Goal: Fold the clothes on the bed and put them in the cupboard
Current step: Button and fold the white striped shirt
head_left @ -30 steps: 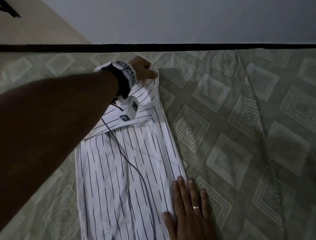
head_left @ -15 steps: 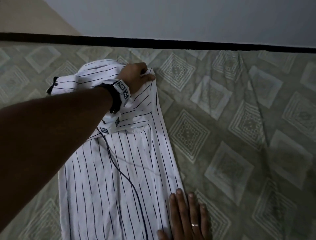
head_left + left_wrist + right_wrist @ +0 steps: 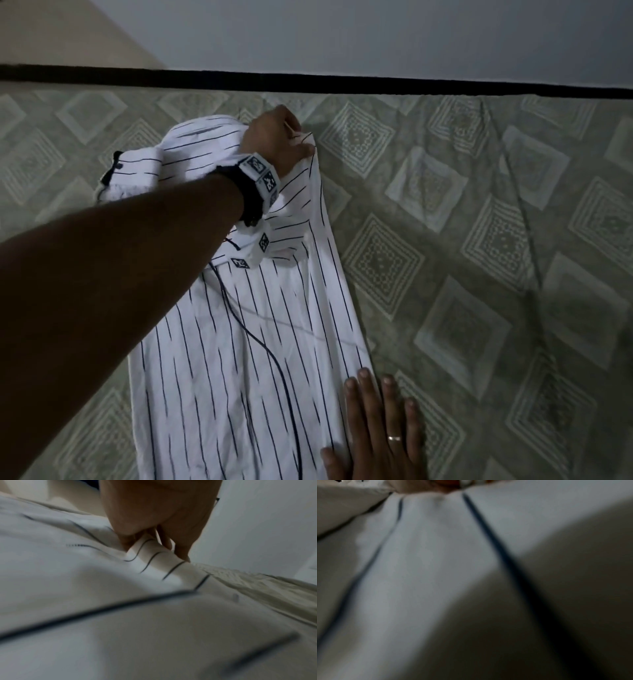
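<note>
hidden: right wrist view blurred, striped cloth only; right hand (image 3: 376,431) cut off by frame edge | shirt (image 3: 246,342): white, thin dark pinstripes, laid on diamond-patterned bed (image 3: 479,274) | left hand (image 3: 277,140) grip: far shirt corner pinched | right grip: released, fingers flat on shirt's near edge

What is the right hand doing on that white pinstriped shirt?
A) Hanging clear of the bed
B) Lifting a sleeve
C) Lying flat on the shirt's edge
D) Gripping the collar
C: the right hand lies flat, fingers straight, on the white pinstriped shirt's right edge.
</note>
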